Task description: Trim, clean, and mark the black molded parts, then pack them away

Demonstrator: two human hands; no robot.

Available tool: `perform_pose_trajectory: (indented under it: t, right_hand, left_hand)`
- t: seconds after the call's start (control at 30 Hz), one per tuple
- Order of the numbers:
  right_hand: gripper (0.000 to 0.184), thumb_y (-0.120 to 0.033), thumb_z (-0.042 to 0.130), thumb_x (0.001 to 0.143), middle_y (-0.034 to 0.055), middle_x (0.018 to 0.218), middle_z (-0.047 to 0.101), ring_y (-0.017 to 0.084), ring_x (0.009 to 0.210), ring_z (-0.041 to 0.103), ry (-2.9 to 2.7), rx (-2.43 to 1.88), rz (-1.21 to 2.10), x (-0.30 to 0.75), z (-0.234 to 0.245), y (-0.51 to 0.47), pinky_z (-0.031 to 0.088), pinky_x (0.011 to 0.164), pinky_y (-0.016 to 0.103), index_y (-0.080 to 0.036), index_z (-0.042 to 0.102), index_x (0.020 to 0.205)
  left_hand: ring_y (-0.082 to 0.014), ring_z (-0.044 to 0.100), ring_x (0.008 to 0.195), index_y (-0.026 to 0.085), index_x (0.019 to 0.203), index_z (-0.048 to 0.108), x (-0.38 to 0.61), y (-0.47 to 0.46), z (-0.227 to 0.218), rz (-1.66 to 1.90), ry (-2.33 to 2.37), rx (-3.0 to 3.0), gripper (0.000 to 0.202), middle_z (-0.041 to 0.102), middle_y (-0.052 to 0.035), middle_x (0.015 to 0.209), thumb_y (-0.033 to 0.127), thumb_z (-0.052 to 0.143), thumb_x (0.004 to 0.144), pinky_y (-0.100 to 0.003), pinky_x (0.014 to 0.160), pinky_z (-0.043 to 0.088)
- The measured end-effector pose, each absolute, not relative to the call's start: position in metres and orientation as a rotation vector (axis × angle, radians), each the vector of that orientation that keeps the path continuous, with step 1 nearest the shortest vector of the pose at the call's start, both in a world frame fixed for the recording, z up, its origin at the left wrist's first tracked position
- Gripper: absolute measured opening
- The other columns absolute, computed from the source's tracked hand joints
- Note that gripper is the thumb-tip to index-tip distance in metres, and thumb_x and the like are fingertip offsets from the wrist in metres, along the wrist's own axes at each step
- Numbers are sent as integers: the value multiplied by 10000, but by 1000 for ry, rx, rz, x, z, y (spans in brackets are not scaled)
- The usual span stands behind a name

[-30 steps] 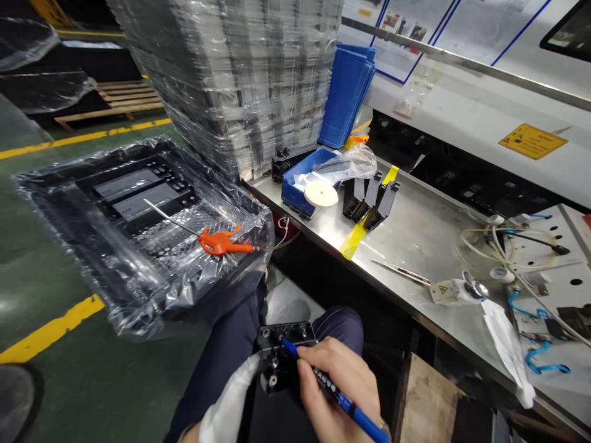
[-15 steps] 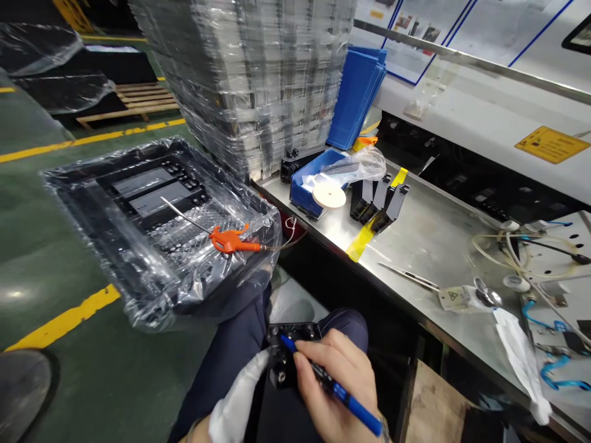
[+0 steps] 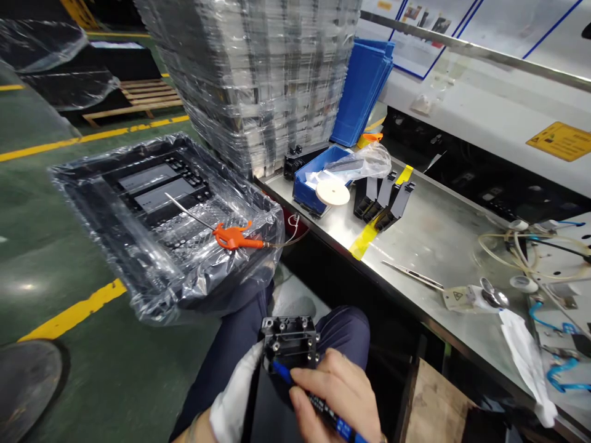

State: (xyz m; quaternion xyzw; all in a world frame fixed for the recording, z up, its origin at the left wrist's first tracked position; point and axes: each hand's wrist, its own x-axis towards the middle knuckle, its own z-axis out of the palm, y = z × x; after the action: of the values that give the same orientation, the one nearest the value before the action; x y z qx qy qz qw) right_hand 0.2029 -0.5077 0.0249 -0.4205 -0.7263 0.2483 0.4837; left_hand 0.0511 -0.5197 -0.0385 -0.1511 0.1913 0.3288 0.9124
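Far left of the black housing, a plastic-lined tray (image 3: 124, 151) is sitting with an orange air gun (image 3: 233, 237) lying across it. Just beside the housing, the gloved left hand (image 3: 233, 394) is gripping its left edge, fingers partly hidden underneath, so how far they're curling can't be told. The black housing (image 3: 273, 403) itself is lying over the lap, long axis running away from the body, metal-studded end pointing outward. Over it, a blue pen (image 3: 282, 373) is slanting across that axis, tip pointing up-left at the housing's left side, just below the studs; touching or hovering, can't tell. The bare right hand (image 3: 337, 394) is pinching the pen between thumb and fingers, close behind the tip, and covering the housing's near right side. Further right of the housing, a metal bench (image 3: 443, 215) is standing with tweezers (image 3: 413, 275) lying on it.
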Motion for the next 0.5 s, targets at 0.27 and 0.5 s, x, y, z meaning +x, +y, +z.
perform_pose_trajectory:
  t: [0.27,0.5]
  right_hand:
    - [193,-106,678,800,5,723,646,146,654,617,-1817,-1070,573,205,19,-517,498,651,287,-199,697,967]
    - [195,-79,674,802,2,699,634,128,609,589,-1810,-1054,558,207,26,-514,487,601,264,-180,694,968]
  left_hand:
    - [-288,613,1088,143,1187,676,52,-519,-30,702,471,-323,595,720,-95,1074,457,780,692,-355,1015,416]
    - [-297,583,1154,116,1222,648,50,-521,-34,702,409,-285,650,703,-118,1128,489,761,703,-369,1066,382]
